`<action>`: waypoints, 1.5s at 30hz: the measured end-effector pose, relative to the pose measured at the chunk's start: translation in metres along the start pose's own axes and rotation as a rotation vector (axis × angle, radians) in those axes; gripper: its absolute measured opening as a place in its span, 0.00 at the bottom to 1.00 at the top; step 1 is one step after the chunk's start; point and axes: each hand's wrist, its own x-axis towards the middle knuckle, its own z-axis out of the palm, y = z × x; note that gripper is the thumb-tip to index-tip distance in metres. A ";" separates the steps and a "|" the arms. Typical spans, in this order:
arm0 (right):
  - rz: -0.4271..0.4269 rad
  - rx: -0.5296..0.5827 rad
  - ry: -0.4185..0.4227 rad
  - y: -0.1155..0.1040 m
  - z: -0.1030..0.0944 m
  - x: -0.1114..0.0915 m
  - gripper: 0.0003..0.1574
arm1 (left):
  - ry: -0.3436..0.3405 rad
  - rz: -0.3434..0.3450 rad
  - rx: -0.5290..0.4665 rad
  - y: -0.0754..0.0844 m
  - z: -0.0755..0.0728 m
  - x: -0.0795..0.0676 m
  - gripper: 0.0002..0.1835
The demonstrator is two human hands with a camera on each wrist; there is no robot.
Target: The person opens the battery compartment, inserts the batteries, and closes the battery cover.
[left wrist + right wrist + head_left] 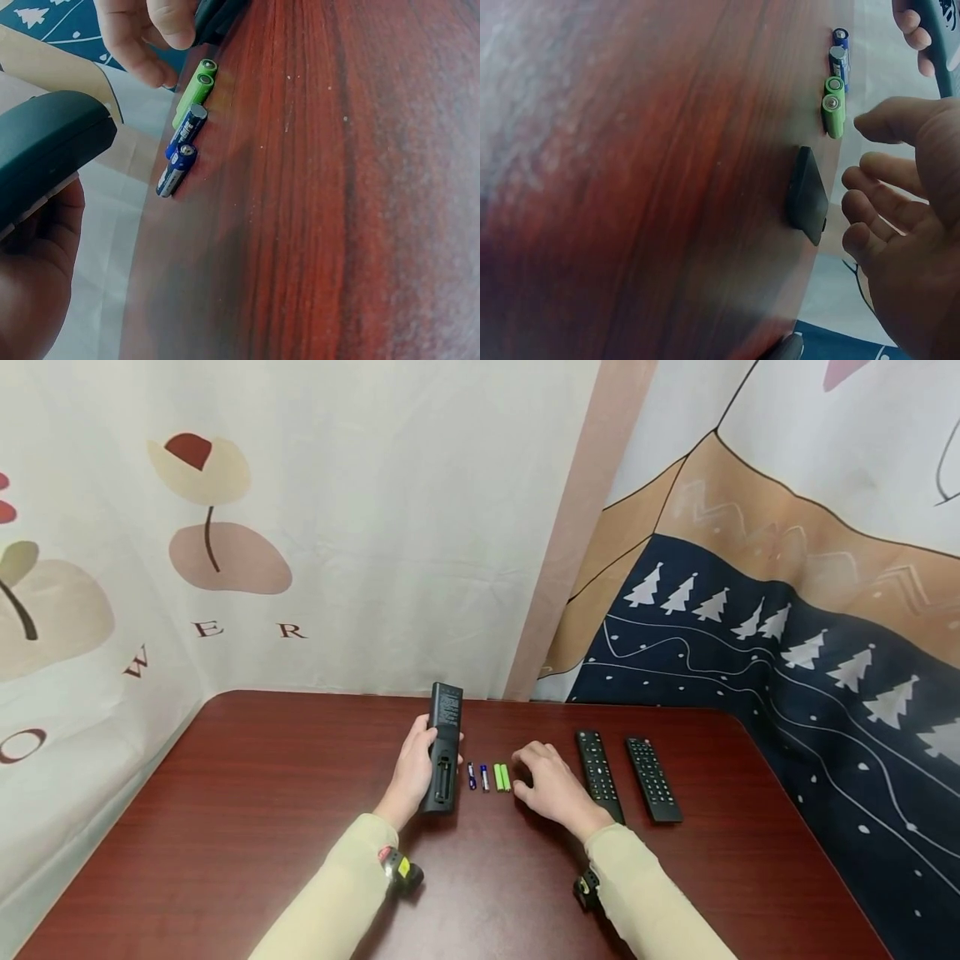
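Note:
My left hand (411,767) grips a black remote control (446,727) upright, its back facing me and its battery compartment uncovered, with a slot visible low on that back. In the left wrist view the remote's rounded end (64,139) juts out above the curled fingers. Two green batteries (502,777) and two blue batteries (477,777) lie in a row on the table to the right of this remote. Just right of the green pair hovers my right hand (551,783), fingers loosely bent and apart; the right wrist view shows nothing between its thumb and fingers (885,187).
Two more black remotes lie button side up on the right: one (596,764) beside my right hand, partly behind the wrist, and another (654,781) farther right. The reddish-brown table (247,827) ends at a printed curtain (390,527) along the back.

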 end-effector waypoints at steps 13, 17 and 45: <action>-0.025 -0.026 -0.068 -0.002 0.005 0.002 0.26 | -0.003 0.001 0.001 0.001 0.000 0.000 0.23; -0.014 -0.044 -0.090 -0.003 0.007 0.002 0.28 | -0.004 -0.007 0.010 0.001 -0.001 -0.001 0.23; -0.006 -0.103 -0.112 -0.005 0.009 0.003 0.25 | 0.012 -0.021 0.002 0.002 -0.005 0.000 0.23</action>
